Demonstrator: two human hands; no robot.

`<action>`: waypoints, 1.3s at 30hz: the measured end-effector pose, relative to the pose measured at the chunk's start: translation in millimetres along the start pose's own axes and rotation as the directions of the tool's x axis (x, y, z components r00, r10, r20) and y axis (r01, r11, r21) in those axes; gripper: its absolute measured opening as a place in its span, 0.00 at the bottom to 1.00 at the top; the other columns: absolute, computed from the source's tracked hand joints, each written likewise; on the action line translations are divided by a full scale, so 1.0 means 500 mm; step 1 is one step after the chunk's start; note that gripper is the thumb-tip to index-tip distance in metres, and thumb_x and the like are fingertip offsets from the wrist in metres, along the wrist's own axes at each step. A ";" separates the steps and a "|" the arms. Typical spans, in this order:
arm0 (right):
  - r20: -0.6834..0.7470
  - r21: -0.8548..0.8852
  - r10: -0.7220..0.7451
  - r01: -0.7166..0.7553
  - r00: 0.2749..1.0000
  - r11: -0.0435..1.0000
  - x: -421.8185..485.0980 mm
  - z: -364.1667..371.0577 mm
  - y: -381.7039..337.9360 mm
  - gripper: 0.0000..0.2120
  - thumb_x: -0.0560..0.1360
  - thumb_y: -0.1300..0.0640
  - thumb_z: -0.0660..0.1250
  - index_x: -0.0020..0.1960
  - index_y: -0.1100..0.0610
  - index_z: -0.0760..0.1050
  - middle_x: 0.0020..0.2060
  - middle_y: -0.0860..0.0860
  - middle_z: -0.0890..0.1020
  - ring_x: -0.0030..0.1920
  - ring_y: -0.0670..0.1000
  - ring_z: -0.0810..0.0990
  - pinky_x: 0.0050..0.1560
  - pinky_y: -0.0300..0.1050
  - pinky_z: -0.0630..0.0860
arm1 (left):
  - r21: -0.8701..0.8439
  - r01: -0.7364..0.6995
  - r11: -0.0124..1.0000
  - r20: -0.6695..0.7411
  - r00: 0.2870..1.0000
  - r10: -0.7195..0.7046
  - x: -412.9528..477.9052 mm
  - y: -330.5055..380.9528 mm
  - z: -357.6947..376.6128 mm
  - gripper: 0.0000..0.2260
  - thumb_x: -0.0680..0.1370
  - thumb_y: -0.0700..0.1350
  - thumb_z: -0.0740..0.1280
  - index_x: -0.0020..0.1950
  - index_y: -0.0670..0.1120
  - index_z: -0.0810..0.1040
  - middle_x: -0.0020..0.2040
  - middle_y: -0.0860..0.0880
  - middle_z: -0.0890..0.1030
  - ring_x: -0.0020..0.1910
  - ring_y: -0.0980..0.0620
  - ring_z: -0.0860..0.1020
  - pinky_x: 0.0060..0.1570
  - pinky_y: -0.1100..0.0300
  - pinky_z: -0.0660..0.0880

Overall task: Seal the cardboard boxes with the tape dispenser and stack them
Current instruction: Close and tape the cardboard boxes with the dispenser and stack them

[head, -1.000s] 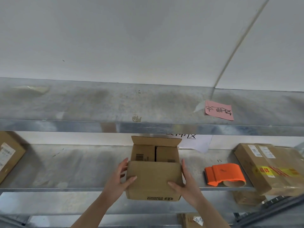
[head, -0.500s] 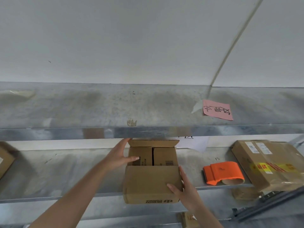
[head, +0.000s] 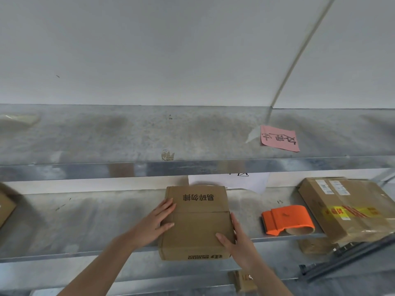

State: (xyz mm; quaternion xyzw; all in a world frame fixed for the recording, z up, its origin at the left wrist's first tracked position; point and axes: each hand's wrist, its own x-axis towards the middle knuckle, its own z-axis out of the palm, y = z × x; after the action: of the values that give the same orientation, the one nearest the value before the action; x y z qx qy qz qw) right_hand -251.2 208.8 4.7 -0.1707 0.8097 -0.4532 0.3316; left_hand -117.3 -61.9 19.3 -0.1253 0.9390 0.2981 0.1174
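Overhanging shelf edge (head: pixel 85 254), apparently: box (head: pixel 196 223)

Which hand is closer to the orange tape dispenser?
Right. The right hand rests on the right edge of the box, toward the tape dispenser; the left hand presses its left side.

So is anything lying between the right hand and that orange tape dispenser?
Nothing visible. The right hand rests on the small box's right edge, and only bare metal shelf lies between it and the orange tape dispenser to its right.
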 end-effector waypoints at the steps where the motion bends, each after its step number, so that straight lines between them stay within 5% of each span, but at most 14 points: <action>1: 0.000 -0.009 -0.005 0.005 1.000 1.000 -0.002 0.000 -0.004 0.52 0.63 0.28 0.68 0.78 0.41 0.46 0.68 0.40 0.69 0.67 0.48 0.72 0.68 0.52 0.71 | 0.036 -0.005 0.999 0.008 1.000 0.004 0.000 -0.002 0.000 0.31 0.78 0.63 0.50 0.77 0.57 0.42 0.76 0.62 0.36 0.74 0.63 0.35 0.76 0.55 0.42; 4: 0.002 -0.045 -0.002 0.002 1.000 0.999 -0.004 -0.001 -0.009 0.54 0.60 0.25 0.65 0.78 0.41 0.46 0.67 0.40 0.69 0.67 0.48 0.71 0.69 0.52 0.70 | 0.159 -0.021 0.987 0.035 0.999 0.016 -0.003 -0.001 0.002 0.33 0.75 0.67 0.42 0.76 0.57 0.35 0.75 0.61 0.32 0.73 0.61 0.31 0.76 0.53 0.39; 8: -0.007 -0.070 -0.002 0.002 1.000 0.998 -0.004 0.003 -0.008 0.43 0.73 0.38 0.67 0.78 0.41 0.45 0.70 0.42 0.69 0.68 0.48 0.71 0.69 0.53 0.70 | 0.325 0.013 0.946 0.007 1.000 -0.016 -0.008 0.010 0.007 0.36 0.73 0.70 0.39 0.74 0.55 0.30 0.73 0.59 0.28 0.73 0.58 0.29 0.74 0.56 0.35; 11: -0.026 -0.132 -0.027 0.023 0.999 0.991 -0.009 0.006 -0.013 0.44 0.73 0.36 0.66 0.79 0.43 0.43 0.70 0.44 0.68 0.67 0.48 0.70 0.68 0.49 0.70 | 0.343 0.043 0.938 0.008 0.999 -0.049 -0.005 0.018 0.004 0.39 0.70 0.72 0.37 0.75 0.54 0.31 0.74 0.57 0.28 0.73 0.57 0.30 0.75 0.54 0.36; 16: 0.036 -0.174 -0.053 0.058 0.998 0.983 -0.013 0.001 0.006 0.58 0.59 0.22 0.65 0.78 0.41 0.39 0.70 0.43 0.64 0.68 0.48 0.69 0.67 0.50 0.72 | -0.103 0.041 0.994 0.106 0.994 -0.030 -0.021 0.025 0.007 0.48 0.71 0.70 0.61 0.76 0.55 0.33 0.72 0.64 0.27 0.72 0.62 0.29 0.76 0.54 0.41; 20: 0.048 -0.217 -0.060 0.069 0.997 0.974 -0.009 -0.010 0.007 0.58 0.58 0.20 0.61 0.78 0.41 0.38 0.72 0.46 0.65 0.67 0.48 0.70 0.68 0.49 0.71 | 0.252 -0.040 0.967 -0.033 0.998 0.050 -0.039 0.034 0.016 0.50 0.69 0.75 0.60 0.76 0.54 0.34 0.73 0.61 0.30 0.71 0.63 0.29 0.69 0.67 0.30; 22: 0.063 -0.261 -0.099 0.112 0.993 0.959 -0.020 -0.026 -0.004 0.59 0.57 0.19 0.57 0.79 0.45 0.40 0.74 0.47 0.63 0.70 0.49 0.68 0.70 0.47 0.67 | 0.172 -0.026 0.985 -0.015 0.999 0.029 -0.047 0.039 0.022 0.50 0.70 0.73 0.61 0.76 0.54 0.34 0.74 0.61 0.31 0.72 0.64 0.31 0.69 0.68 0.32; 26: 0.056 -0.364 -0.164 0.173 0.985 0.915 -0.036 -0.096 0.001 0.51 0.65 0.26 0.61 0.79 0.47 0.46 0.76 0.45 0.59 0.76 0.49 0.59 0.73 0.48 0.60 | 0.085 -0.032 0.996 0.078 0.997 0.026 -0.054 0.038 0.028 0.58 0.66 0.72 0.68 0.73 0.52 0.27 0.72 0.62 0.26 0.70 0.64 0.28 0.73 0.62 0.38; 34: -0.103 -0.677 -0.328 0.175 0.939 0.715 0.003 -0.317 0.065 0.38 0.69 0.47 0.76 0.74 0.43 0.61 0.75 0.44 0.62 0.77 0.49 0.53 0.74 0.49 0.56 | 0.043 -0.030 0.999 0.000 1.000 0.030 -0.020 0.088 0.075 0.56 0.65 0.70 0.70 0.76 0.55 0.32 0.73 0.65 0.29 0.73 0.65 0.33 0.76 0.58 0.45; 39: -0.072 -0.756 -0.091 0.005 0.993 0.655 0.066 -0.445 0.098 0.48 0.66 0.47 0.77 0.76 0.40 0.51 0.77 0.48 0.54 0.77 0.55 0.54 0.73 0.56 0.60 | 0.090 0.020 0.996 0.020 1.000 -0.022 -0.014 0.101 0.070 0.56 0.66 0.66 0.72 0.76 0.56 0.33 0.72 0.65 0.29 0.74 0.63 0.36 0.74 0.62 0.45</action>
State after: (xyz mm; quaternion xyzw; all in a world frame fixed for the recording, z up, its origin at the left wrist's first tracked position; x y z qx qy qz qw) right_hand -427.7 353.6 32.5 -0.2903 0.9359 -0.0936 0.1764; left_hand -120.8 0.0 20.2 -0.1267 0.9487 0.2559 0.1360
